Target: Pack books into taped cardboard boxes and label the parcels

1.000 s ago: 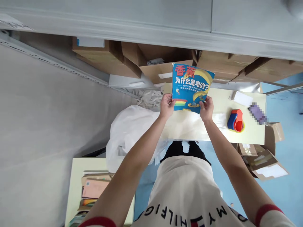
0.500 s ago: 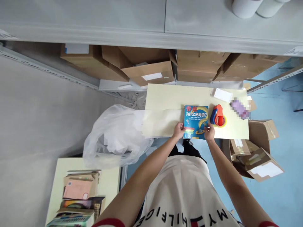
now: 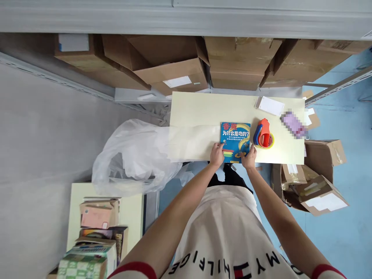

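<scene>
Head view shows the blue book (image 3: 235, 135) at the near edge of the table (image 3: 193, 108), pinched at its lower sides by the left hand (image 3: 217, 155) and right hand (image 3: 249, 156), not yet released, its cover bare, the table's tape dispenser (image 3: 263, 133) untouched.

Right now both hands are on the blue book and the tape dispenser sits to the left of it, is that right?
Not quite: the tape dispenser sits to the right of the blue book, as the head view shows. The left hand and right hand are indeed on the book.
</scene>
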Demonstrator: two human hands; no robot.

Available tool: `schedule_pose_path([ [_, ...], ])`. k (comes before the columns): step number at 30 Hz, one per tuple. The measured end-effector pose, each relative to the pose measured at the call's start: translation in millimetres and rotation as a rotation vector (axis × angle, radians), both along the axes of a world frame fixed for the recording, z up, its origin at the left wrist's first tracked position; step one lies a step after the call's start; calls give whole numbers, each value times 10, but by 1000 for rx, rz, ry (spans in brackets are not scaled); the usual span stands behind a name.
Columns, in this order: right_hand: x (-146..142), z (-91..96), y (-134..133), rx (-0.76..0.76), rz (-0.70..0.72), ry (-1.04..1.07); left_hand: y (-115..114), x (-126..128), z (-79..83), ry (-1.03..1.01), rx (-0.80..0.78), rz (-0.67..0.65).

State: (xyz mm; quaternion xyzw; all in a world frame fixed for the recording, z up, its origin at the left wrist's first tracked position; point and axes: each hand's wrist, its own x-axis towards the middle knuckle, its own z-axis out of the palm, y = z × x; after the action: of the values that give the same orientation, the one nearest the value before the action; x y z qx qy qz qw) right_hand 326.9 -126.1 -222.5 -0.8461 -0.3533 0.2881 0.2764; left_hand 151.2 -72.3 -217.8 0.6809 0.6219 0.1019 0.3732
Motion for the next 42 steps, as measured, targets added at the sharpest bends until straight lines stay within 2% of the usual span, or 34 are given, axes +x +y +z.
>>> schedule_pose_path([
  [3, 71, 43, 86, -35, -119, 201, -3, 7, -19, 36, 15, -47],
  [6, 153, 109, 176, -70, -146, 339, -5, -27, -46, 27, 28, -56],
  [10, 172, 281, 166, -60, -136, 374, -17, -24, -69, -35, 16, -24],
  [14, 218, 552, 65, 38, -166, 391, -23, 221, 2, -149, -45, -36],
  [17, 244, 766, 31, 88, -169, 312, -18, 491, 194, -306, -46, -28],
  [20, 123, 945, 66, 119, -69, 247, 2, 624, 484, -562, -97, -23],
  [22, -49, 1034, 112, 143, 36, 242, 30, 575, 676, -672, -122, -14],
  [25, -338, 1088, 176, 182, 256, 272, 99, 319, 871, -668, -133, 82],
  [28, -546, 1007, 218, 196, 505, 346, 201, -47, 897, -564, -138, 203],
  [31, -661, 800, 257, 139, 617, 477, 329, -405, 769, -436, -101, 278],
  [33, -718, 631, 290, 84, 579, 536, 416, -599, 635, -358, -114, 320],
  [37, -822, 342, 368, -15, 407, 565, 557, -838, 350, -293, -271, 358],
  [42, -885, 170, 404, -69, 363, 536, 619, -959, 118, -207, -298, 368],
])
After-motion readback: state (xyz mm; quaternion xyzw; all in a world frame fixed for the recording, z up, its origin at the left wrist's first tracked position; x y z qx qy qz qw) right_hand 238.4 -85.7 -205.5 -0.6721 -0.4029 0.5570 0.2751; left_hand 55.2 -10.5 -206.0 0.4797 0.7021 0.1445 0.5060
